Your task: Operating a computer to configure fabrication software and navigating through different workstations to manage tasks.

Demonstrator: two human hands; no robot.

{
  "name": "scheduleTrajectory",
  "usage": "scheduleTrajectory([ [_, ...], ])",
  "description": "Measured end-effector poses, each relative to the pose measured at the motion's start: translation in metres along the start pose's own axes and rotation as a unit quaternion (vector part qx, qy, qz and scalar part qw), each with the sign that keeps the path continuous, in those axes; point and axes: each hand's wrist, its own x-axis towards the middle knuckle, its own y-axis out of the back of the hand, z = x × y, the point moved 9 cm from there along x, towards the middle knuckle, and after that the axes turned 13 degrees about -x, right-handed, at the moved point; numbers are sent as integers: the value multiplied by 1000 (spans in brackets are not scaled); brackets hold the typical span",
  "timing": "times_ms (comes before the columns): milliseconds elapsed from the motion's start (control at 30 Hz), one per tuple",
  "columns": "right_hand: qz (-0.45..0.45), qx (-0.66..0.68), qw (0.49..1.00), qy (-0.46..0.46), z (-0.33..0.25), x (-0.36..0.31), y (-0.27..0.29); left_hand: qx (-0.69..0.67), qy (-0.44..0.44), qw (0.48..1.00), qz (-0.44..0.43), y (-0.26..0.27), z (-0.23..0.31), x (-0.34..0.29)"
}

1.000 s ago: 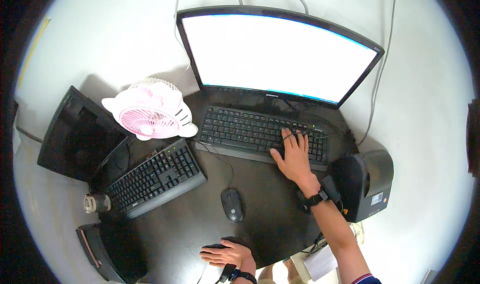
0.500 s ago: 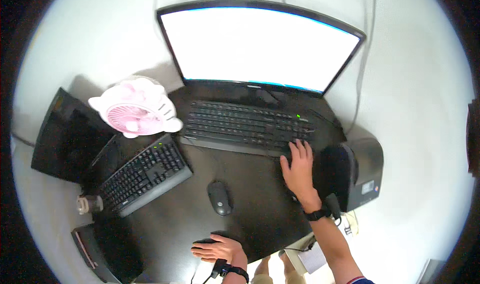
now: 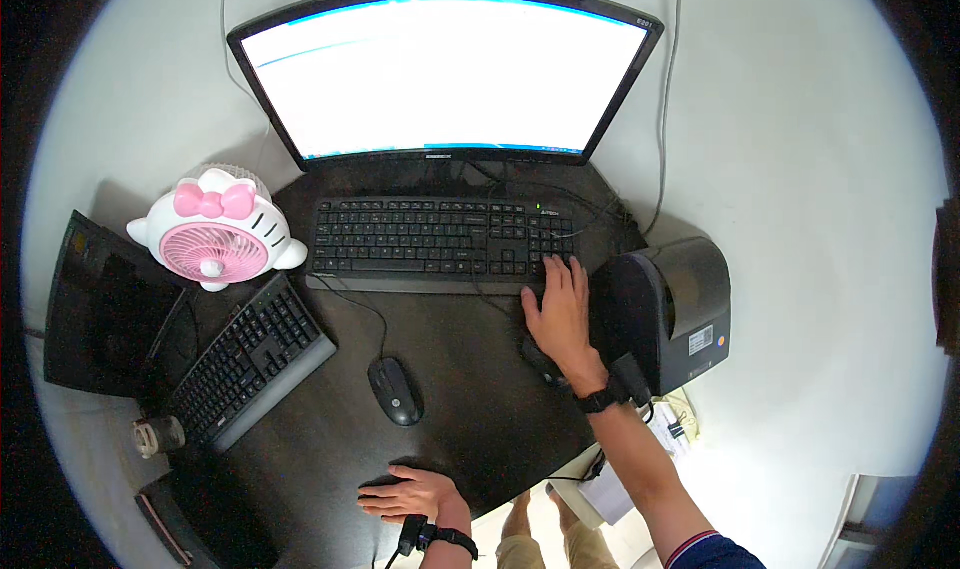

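Observation:
My right hand [image 3: 562,314] rests its fingertips on the number pad at the right end of a long black keyboard [image 3: 395,244]. Its fingers are stretched and hold nothing. A small dark object [image 3: 541,361], partly hidden, lies under that wrist. At the front edge of the desk my left hand [image 3: 412,493] lies flat with its fingers pointing left, nothing held. Between the hands and a little left sits a black corded mouse [image 3: 396,391], touched by neither. Both wrists wear a black strap with a small device. Behind the keyboard stands a lit monitor [image 3: 440,84] with a mostly white screen.
A pink-and-white fan [image 3: 215,252] stands left of the keyboard. Before it are a second keyboard [image 3: 255,364], a dark screen [image 3: 100,314] and a clear container [image 3: 158,436]. A black label-printer-like machine [image 3: 670,319] stands right. Papers [image 3: 680,424] lie below the desk's right edge.
The whole view has shifted, so the desk's things appear farther left, and the picture is sharper. Both hands keep their places: right on the number pad, left flat on the desk.

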Motion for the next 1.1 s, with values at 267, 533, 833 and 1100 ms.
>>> scheduleTrajectory([
  [267, -22, -4, 999, 42, -14, -8, 1, -6, -1, 1000, -4, 5, 3, 0],
  [533, -30, 27, 999, 29, -16, 17, -1, -7, 2, 1000, -2, 4, 2, 0],
  [833, -27, -46, 998, 20, -6, 19, 7, -31, -5, 999, 8, 3, 5, -7],
  [1100, -44, 55, 997, 16, 9, -91, 25, -49, -8, 998, 27, -2, -3, -4],
])
